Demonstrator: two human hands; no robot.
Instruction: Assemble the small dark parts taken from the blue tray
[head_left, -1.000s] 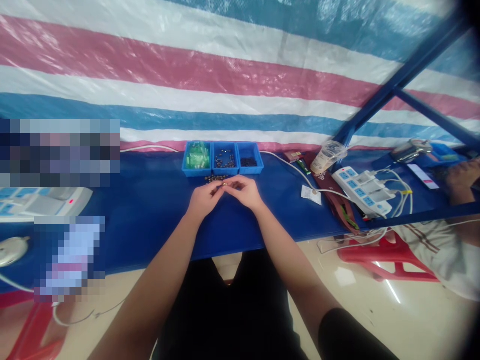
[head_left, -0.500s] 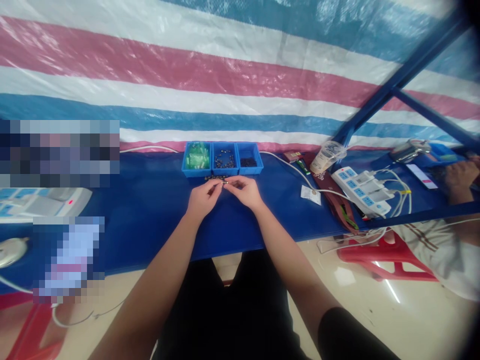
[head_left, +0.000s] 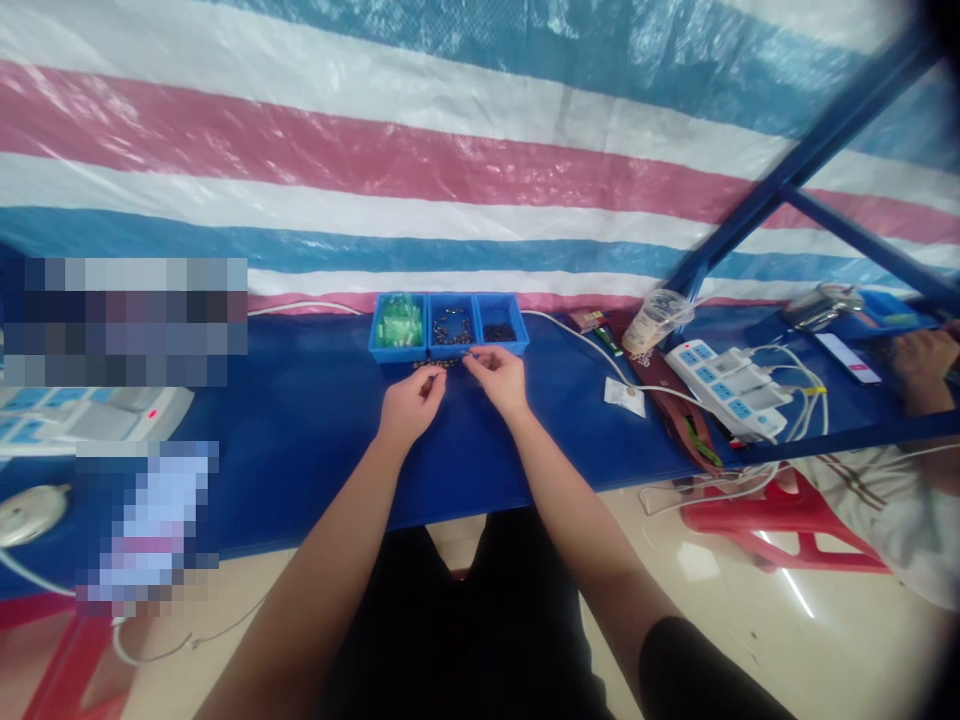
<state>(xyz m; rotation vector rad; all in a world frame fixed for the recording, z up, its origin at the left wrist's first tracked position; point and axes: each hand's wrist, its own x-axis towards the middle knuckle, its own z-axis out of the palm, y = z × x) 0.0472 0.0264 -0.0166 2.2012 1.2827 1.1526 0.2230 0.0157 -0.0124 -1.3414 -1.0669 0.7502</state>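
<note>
Both my hands are over the blue tabletop (head_left: 315, 420), just in front of three joined blue bins. My left hand (head_left: 412, 402) is pinched closed; whatever sits between its fingertips is too small to make out. To its right, my right hand (head_left: 496, 378) pinches a tiny dark piece that I cannot name. Small metal-looking parts (head_left: 442, 364) lie along the front of the bins, partly behind my fingers. Green-tinted pieces fill the left bin (head_left: 397, 354), small metallic parts lie in the middle bin (head_left: 451, 352), and dark bits lie in the right bin (head_left: 523, 340).
On the right are a plastic cup (head_left: 657, 322), a white packet (head_left: 624, 396), a brown strap (head_left: 667, 400) and a power strip (head_left: 724, 390) with cables. Farther right, another person's hand (head_left: 928, 360) is near a phone (head_left: 847, 357). Another power strip (head_left: 97, 415) is on the left.
My hands, whose fingertips met half a second ago, are now apart. The right hand has moved slightly up and right, toward the bins. The whole view has shifted a little.
</note>
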